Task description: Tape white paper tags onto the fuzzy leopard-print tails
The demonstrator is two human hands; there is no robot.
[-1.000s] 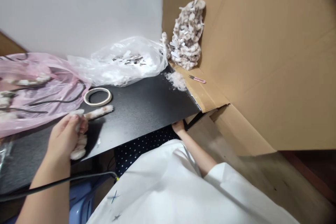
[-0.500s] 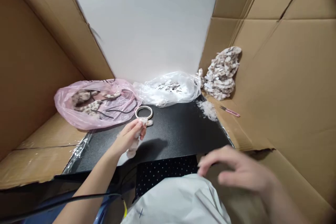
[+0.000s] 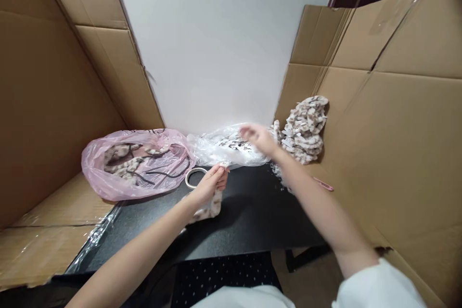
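My left hand [image 3: 212,185] pinches one end of a fluffy white strip with brown spots [image 3: 215,204], which hangs down and curves over the black tabletop [image 3: 249,221]. A ring-shaped roll of tape [image 3: 191,178] lies just left of that hand. My right hand [image 3: 258,137], blurred by motion, is stretched out over a clear plastic bag [image 3: 209,149]. Its fingers look apart, and I see nothing in them. Small black-and-white pieces [image 3: 233,143] show inside the bag, partly hidden by the hand.
At left, a pink plastic bag [image 3: 97,173] holds spotted fluffy pieces and dark thin bands. At right stand a heap of spotted fluffy strips [image 3: 305,130], white scraps [image 3: 279,175] and pink-handled snips [image 3: 324,184], partly behind my right forearm. Cardboard walls [image 3: 404,154] flank the table.
My right hand has swung from near my lap up and forward to the clear bag. My left hand has shifted right with the fluffy strip, which now shows more of its length. The view has tilted up.
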